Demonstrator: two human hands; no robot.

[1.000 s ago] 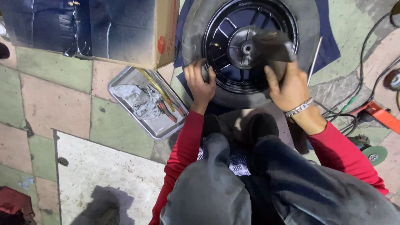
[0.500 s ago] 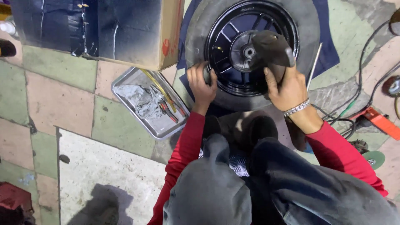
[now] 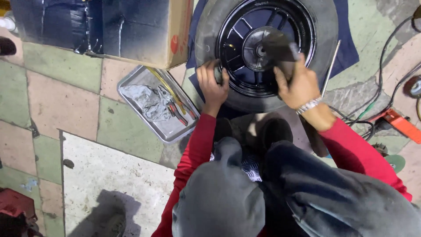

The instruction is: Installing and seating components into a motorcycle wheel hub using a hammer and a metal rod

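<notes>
Below, you are crouching over a worn floor [image 3: 66,87] of green and pink tiles, with a cardboard box [image 3: 131,30] and a metal tray [image 3: 155,105] of pliers lying alongside. Your knees are hiding the nearest ground. Lying flat on a blue cloth [image 3: 346,48], the black wheel [image 3: 267,48] is looking glossy; your left hand [image 3: 212,83] is gripping its rim, your right hand [image 3: 298,85] is pinching a dark sheet [image 3: 280,50] against the hub.

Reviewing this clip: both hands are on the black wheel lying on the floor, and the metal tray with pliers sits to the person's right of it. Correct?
Not quite. The head view shows the metal tray with pliers to the person's left of the black wheel, not the right. The rest holds: the left hand and right hand are both on the wheel lying on the floor.
</notes>
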